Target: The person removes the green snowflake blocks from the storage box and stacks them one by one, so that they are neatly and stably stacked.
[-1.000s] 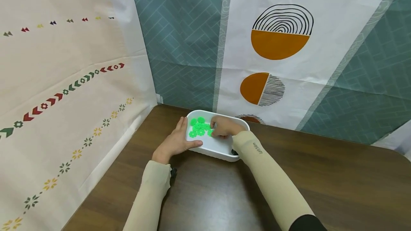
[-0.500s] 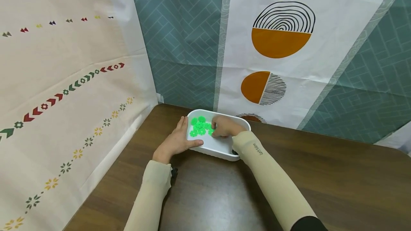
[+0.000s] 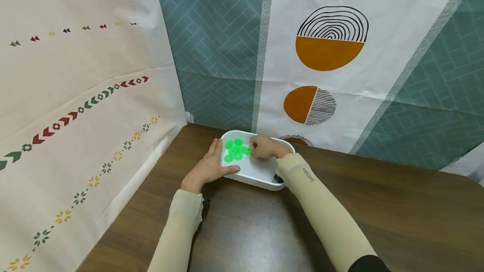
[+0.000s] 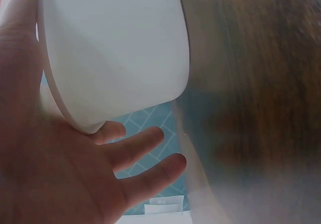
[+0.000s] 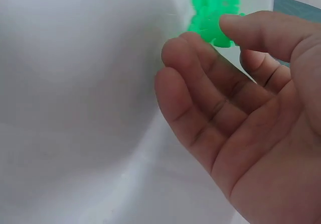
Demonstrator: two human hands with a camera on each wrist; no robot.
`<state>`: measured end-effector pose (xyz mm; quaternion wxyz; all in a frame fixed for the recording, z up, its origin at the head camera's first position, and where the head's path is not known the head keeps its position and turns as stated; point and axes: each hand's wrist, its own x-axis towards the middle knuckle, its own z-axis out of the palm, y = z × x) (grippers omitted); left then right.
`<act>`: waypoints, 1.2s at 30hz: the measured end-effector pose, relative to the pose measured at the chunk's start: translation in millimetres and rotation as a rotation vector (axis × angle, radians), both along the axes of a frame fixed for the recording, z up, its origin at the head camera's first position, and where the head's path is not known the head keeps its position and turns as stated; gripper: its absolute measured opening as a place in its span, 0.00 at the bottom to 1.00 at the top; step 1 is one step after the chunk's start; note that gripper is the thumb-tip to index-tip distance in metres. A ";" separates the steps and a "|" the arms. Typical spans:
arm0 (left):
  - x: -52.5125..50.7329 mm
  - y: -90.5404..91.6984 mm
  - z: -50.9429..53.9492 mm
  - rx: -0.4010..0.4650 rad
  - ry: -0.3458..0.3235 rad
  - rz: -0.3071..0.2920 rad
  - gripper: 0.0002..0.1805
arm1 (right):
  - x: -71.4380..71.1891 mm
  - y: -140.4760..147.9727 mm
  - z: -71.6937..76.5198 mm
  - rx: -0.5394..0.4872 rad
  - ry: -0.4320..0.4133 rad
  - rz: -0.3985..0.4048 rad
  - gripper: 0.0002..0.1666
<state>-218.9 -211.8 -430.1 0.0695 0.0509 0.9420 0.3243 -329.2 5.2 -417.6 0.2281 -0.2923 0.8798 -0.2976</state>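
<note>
A white tray stands on the brown table, with several green flower-shaped discs clustered in its left half. My left hand rests against the tray's left end, its thumb lying over the near rim. The left wrist view has the fingers fairly straight and spread beside the tray's outer wall. Inside the tray, my right hand is at the cluster's right side. Seen from the right wrist, its thumb and index finger pinch a green flower-shaped disc; the other fingers are bent. Part of that disc is hidden.
The brown table extends in front of the tray and to its right. Behind it hangs a teal and white patterned cloth. A cream cloth borders the left side. A dark object shows by the right wrist.
The disc that lay by my right fingertips is no longer visible there in the head view; the fingers have closed over it. My left hand and the tray stay in place.
</note>
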 end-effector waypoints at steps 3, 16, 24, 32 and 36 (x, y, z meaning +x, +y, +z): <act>0.7 0.1 -0.4 0.004 -0.006 -0.005 0.67 | 0.5 1.1 6.2 -0.029 -0.018 -0.009 0.10; -0.9 1.8 -5.0 0.010 -0.010 -0.003 0.67 | 9.1 20.1 38.5 -0.288 -0.107 -0.047 0.06; -0.5 4.2 -3.1 0.012 -0.011 -0.001 0.67 | 22.6 47.8 49.5 -0.474 -0.109 -0.157 0.11; -0.4 1.1 -2.8 0.014 -0.002 -0.010 0.69 | 34.7 80.5 48.9 -0.667 -0.158 -0.203 0.17; 0.5 -1.1 -2.4 0.015 0.005 -0.015 0.70 | 41.1 95.5 46.0 -0.754 -0.172 -0.212 0.20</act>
